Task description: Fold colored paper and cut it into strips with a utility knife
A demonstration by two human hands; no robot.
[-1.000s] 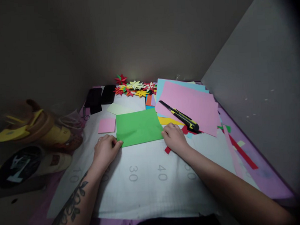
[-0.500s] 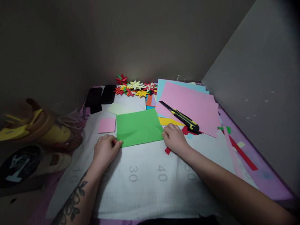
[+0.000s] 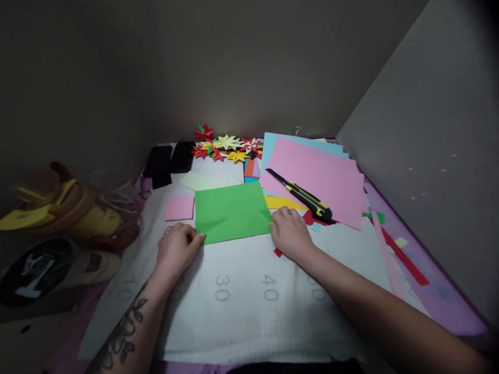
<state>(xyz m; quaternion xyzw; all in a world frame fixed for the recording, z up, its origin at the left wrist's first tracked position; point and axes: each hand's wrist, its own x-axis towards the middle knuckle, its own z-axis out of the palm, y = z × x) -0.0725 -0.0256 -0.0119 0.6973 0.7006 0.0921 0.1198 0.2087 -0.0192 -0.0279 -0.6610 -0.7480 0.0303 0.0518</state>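
Had the white mat in front. Pinched the near left corner of the green sheet, flat there, with the left hand; gripped its near right corner with the curled right hand. Had the pink square just left, the cutter to the right, folded stars farthest back.
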